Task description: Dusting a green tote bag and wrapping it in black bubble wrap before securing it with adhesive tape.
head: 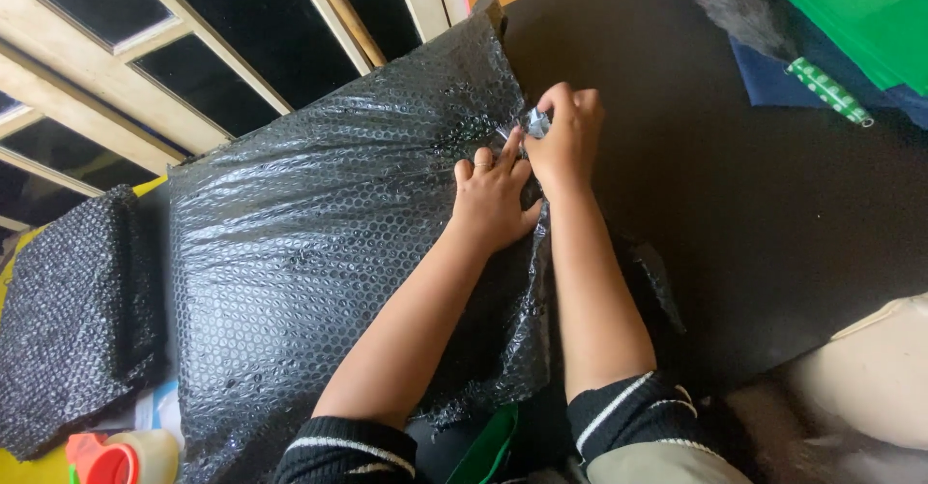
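Observation:
A large flat object wrapped in black bubble wrap (309, 242) lies on a black table (754, 204). My left hand (491, 194) presses flat on the wrap near its right edge, fingers spread, a ring on one finger. My right hand (565, 136) is closed around a small shiny piece, perhaps clear tape (535, 122), pinched at the wrap's edge just above my left fingertips. Both sleeves are black with white stripes.
A second bubble-wrapped bundle (77, 320) sits at the left. A bottle with an orange-red cap (121, 457) lies at the bottom left. Green sheets (870, 10) and a green patterned roll (829, 90) lie at the top right. A window frame (145, 78) runs along the far side.

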